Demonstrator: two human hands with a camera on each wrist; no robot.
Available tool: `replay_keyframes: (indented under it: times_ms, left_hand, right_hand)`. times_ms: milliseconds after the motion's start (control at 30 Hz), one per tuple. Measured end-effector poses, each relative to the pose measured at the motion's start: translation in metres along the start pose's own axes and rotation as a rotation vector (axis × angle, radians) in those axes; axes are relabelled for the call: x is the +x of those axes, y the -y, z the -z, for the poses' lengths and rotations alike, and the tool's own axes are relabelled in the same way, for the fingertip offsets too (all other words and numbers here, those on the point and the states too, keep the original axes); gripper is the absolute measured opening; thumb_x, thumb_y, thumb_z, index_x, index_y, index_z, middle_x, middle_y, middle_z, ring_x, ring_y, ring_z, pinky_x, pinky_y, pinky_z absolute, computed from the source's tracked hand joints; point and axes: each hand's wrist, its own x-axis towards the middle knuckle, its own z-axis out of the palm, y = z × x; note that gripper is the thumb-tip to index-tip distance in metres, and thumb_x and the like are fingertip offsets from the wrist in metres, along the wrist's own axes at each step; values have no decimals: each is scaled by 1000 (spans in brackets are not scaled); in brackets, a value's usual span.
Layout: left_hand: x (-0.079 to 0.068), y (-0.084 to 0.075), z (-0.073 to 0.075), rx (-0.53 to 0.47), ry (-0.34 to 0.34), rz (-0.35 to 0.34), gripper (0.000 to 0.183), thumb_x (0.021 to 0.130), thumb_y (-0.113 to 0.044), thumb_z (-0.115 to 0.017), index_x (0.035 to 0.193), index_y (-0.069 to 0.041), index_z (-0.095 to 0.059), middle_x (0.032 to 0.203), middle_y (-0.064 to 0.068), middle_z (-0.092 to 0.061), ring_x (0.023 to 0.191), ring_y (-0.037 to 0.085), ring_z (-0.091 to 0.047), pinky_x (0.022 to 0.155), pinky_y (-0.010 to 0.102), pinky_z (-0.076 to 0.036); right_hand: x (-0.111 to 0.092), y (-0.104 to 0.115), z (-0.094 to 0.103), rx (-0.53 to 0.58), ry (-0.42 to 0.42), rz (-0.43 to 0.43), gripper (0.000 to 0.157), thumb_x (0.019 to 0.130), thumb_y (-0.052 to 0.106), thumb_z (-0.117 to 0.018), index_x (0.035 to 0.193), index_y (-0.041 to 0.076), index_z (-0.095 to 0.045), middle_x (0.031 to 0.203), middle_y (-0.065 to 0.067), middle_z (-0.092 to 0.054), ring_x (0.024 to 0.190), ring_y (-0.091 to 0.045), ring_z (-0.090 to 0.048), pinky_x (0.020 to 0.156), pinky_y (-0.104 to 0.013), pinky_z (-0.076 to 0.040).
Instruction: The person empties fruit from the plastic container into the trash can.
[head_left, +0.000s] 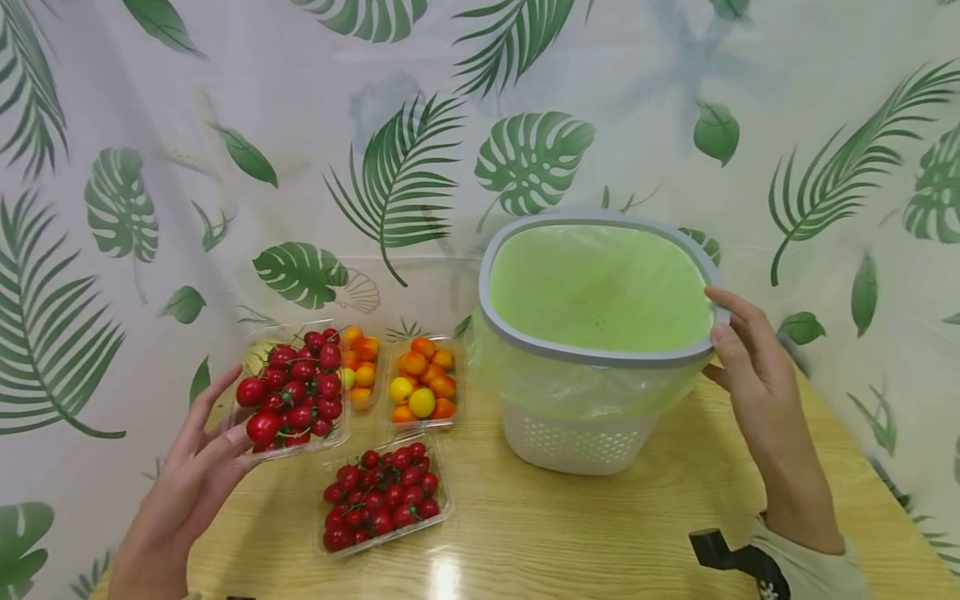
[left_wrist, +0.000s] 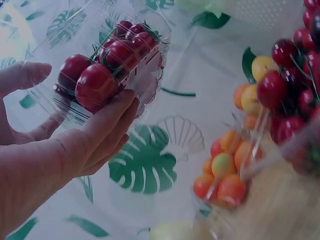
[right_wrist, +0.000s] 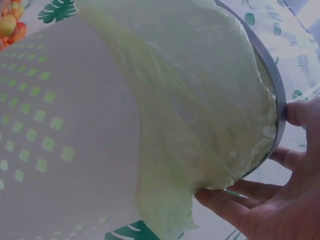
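My left hand grips a clear plastic box of red cherry tomatoes by its left side, raised and tilted over the table's left part. In the left wrist view the thumb and fingers lie on opposite sides of that clear box. On the right, my right hand holds the grey rim of a white perforated bin. A thin light-green bag lines this bin and folds over its outside. In the right wrist view, the fingers touch the bin's rim and the bag's edge.
A second box of red cherry tomatoes stands at the front of the wooden table. Behind it is a box of orange and yellow tomatoes, with more orange tomatoes partly hidden beside it. A leaf-patterned sheet hangs behind.
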Motion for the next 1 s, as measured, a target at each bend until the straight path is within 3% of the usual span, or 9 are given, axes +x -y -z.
replay_keyframes:
  times_ms: [167, 367, 633, 1000]
  left_hand:
    - [13, -10, -20, -5, 8, 27, 63, 99, -1, -33, 152, -27, -10, 149, 16, -3, 135, 30, -19, 92, 44, -48]
    - [25, -14, -36, -9, 39, -9, 62, 100, -1, -33, 152, -25, -10, 146, 20, -8, 130, 30, -35, 93, 44, -47]
    - [39, -18, -53, -25, 79, -47, 60, 100, -4, -31, 152, -25, -10, 146, 19, -10, 127, 35, -40, 91, 48, -48]
    - [58, -23, -81, -107, 120, -90, 61, 99, -5, -31, 152, -27, -11, 147, 17, -12, 124, 33, -43, 94, 46, -46]
  right_hand:
    - [1, -1, 0, -7, 2, -2, 43, 103, 20, -37, 146, 16, -36, 146, -14, -34, 126, -24, -43, 81, -12, -47]
    - [0, -1, 3, -59, -2, -4, 44, 103, 22, -35, 146, 18, -35, 147, -13, -34, 126, -23, -43, 80, -12, -47]
    - [0, -4, 1, 2, 14, 6, 43, 103, 20, -36, 146, 16, -36, 144, -17, -36, 125, -23, -44, 82, -14, -48]
    - [1, -7, 3, 7, -1, -1, 43, 103, 22, -35, 146, 17, -36, 145, -15, -36, 123, -23, -45, 81, -15, -49]
